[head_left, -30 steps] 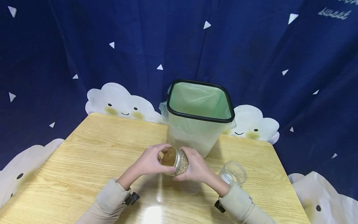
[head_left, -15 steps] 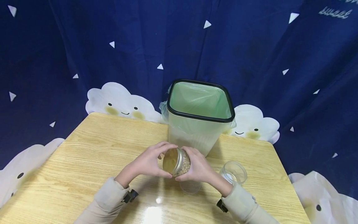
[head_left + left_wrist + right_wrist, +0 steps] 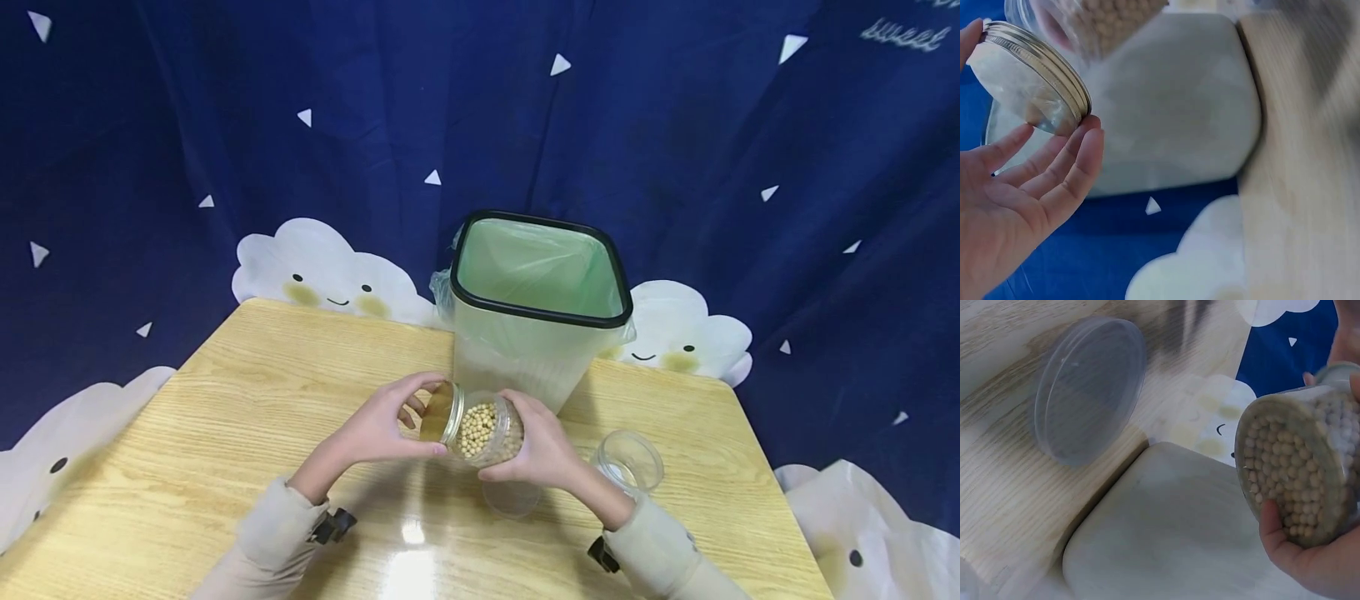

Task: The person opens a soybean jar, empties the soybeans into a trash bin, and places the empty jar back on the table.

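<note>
My left hand (image 3: pixel 386 421) holds a gold-rimmed screw lid (image 3: pixel 448 414) by its edge, fingers and thumb around the band. In the left wrist view the lid (image 3: pixel 1054 69) is tilted, slightly apart from the jar. A clear jar (image 3: pixel 491 429) full of small round beige balls (image 3: pixel 476 429) lies tipped in my right hand (image 3: pixel 542 442), its open mouth facing left towards the lid. The right wrist view shows the jar's bottom (image 3: pixel 1285 469), with a finger pressed at its edge.
A white bin (image 3: pixel 517 358) with a black rim and a pale green liner stands just behind my hands. On the wooden table (image 3: pixel 300 375) lie a clear round plastic lid (image 3: pixel 1091 394) below my right hand and a clear empty jar (image 3: pixel 630 461) to the right.
The gold lid has come off the jar and moved left with my left hand. The jar's mouth and the beige balls now show, and my right hand has shifted slightly right.
</note>
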A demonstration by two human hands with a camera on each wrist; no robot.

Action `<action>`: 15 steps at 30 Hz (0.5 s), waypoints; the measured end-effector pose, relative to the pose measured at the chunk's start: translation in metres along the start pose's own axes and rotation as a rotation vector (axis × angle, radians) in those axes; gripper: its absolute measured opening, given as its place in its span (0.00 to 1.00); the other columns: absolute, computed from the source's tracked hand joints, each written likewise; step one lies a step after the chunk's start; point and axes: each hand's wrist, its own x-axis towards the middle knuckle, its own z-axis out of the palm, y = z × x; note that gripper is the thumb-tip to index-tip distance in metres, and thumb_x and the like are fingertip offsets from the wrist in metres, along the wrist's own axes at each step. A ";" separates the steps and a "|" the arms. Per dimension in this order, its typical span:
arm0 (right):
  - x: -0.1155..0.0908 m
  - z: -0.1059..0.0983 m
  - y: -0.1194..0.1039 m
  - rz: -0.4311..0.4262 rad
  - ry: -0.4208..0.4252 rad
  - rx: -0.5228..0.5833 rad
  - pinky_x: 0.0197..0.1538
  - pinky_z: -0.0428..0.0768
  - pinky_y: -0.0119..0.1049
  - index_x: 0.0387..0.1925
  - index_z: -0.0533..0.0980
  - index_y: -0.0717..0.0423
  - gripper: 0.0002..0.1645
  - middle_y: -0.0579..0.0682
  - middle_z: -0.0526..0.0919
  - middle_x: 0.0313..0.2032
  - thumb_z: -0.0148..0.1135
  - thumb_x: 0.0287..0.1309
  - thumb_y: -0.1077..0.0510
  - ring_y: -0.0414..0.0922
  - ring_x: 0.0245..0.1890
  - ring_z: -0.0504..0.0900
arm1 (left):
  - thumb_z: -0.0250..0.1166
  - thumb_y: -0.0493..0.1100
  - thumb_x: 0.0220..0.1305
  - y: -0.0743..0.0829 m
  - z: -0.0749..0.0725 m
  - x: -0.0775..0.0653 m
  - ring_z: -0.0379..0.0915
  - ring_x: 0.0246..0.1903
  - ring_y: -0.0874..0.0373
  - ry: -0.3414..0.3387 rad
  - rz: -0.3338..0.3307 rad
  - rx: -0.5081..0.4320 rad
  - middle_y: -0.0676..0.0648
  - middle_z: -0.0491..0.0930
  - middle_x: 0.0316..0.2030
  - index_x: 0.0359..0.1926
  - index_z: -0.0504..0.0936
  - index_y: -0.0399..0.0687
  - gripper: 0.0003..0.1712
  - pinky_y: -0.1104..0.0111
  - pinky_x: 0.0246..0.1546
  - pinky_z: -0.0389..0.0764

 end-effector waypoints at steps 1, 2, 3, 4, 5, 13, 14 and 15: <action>0.000 -0.001 0.001 0.002 0.007 0.006 0.50 0.72 0.51 0.55 0.67 0.57 0.58 0.53 0.75 0.49 0.80 0.12 0.46 0.52 0.49 0.73 | 0.75 0.50 0.39 -0.004 -0.001 -0.003 0.74 0.35 0.55 0.006 -0.007 0.002 0.46 0.73 0.51 0.61 0.66 0.45 0.46 0.65 0.30 0.79; -0.001 -0.001 0.002 0.001 0.014 0.011 0.50 0.72 0.51 0.54 0.67 0.57 0.57 0.53 0.75 0.48 0.80 0.12 0.46 0.51 0.48 0.73 | 0.75 0.50 0.39 -0.008 -0.002 -0.006 0.74 0.35 0.56 0.013 -0.019 0.015 0.47 0.73 0.51 0.61 0.66 0.46 0.46 0.65 0.30 0.79; -0.001 -0.002 0.003 -0.003 0.022 0.014 0.49 0.72 0.51 0.54 0.67 0.57 0.57 0.53 0.75 0.48 0.80 0.12 0.46 0.51 0.48 0.74 | 0.75 0.51 0.39 -0.013 -0.003 -0.009 0.74 0.35 0.56 0.020 -0.032 0.031 0.47 0.73 0.51 0.61 0.66 0.46 0.46 0.66 0.31 0.79; -0.002 -0.003 0.004 -0.009 0.029 0.014 0.49 0.73 0.51 0.54 0.67 0.57 0.57 0.53 0.75 0.47 0.80 0.12 0.46 0.51 0.47 0.74 | 0.75 0.51 0.39 -0.017 -0.004 -0.012 0.73 0.35 0.57 0.026 -0.047 0.052 0.48 0.73 0.50 0.61 0.67 0.46 0.46 0.66 0.30 0.78; -0.002 -0.004 0.005 -0.013 0.033 0.013 0.49 0.73 0.51 0.54 0.67 0.57 0.57 0.53 0.75 0.47 0.80 0.12 0.46 0.51 0.47 0.74 | 0.75 0.51 0.39 -0.022 -0.005 -0.016 0.73 0.35 0.57 0.029 -0.060 0.080 0.48 0.73 0.50 0.60 0.67 0.45 0.46 0.66 0.30 0.78; -0.006 -0.010 0.009 -0.017 0.029 0.001 0.48 0.74 0.51 0.54 0.66 0.59 0.58 0.54 0.75 0.47 0.80 0.13 0.44 0.52 0.47 0.74 | 0.76 0.52 0.36 -0.051 0.001 -0.037 0.71 0.44 0.49 -0.064 -0.189 0.375 0.44 0.72 0.49 0.59 0.68 0.43 0.47 0.56 0.39 0.75; -0.006 -0.011 0.009 -0.014 0.026 0.003 0.48 0.74 0.51 0.54 0.66 0.59 0.58 0.55 0.74 0.47 0.80 0.13 0.44 0.52 0.47 0.74 | 0.76 0.51 0.34 -0.053 0.002 -0.038 0.71 0.44 0.47 -0.079 -0.209 0.403 0.43 0.72 0.48 0.59 0.69 0.42 0.47 0.54 0.39 0.74; -0.007 -0.011 0.009 -0.010 0.023 0.004 0.48 0.74 0.51 0.54 0.66 0.59 0.58 0.55 0.74 0.47 0.80 0.13 0.44 0.52 0.47 0.74 | 0.77 0.50 0.33 -0.055 0.003 -0.038 0.70 0.44 0.46 -0.094 -0.229 0.425 0.43 0.72 0.47 0.58 0.69 0.41 0.48 0.53 0.39 0.74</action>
